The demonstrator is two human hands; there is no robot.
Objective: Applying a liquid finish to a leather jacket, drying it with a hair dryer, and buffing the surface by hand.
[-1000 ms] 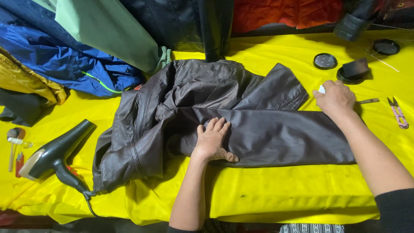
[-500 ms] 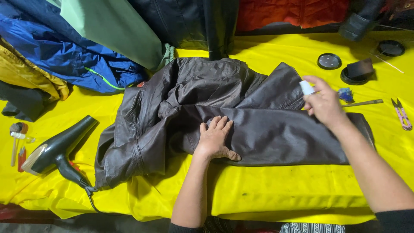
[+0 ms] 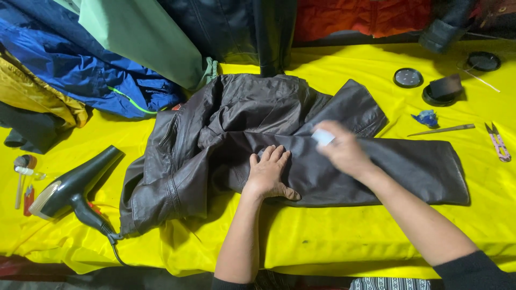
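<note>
Brown and shiny, a leather jacket is laid flat on a yellow sheet that covers the table. One long sleeve is stretched out to the right. The far side of the jacket is partly hidden under dark clothes that hang at the top, and those clothes are cut off by the top edge. A blue coat and a yellow one are piled at the left and are cut off too.

The right hand is blurred, so its fingers are hard to make out. A small white thing is pinched in them; what it is cannot be told. This hand is held over the sleeve, near its top edge. The right arm is stretched in from the bottom right corner, and a black cuff is seen there.

The left hand is laid flat on the jacket, palm down, with the fingers close together and the thumb stuck out to the right. Its arm is held straight up from the bottom edge.

A black hair dryer is laid at the left. Small round tins and pink scissors are seen at the right.
</note>
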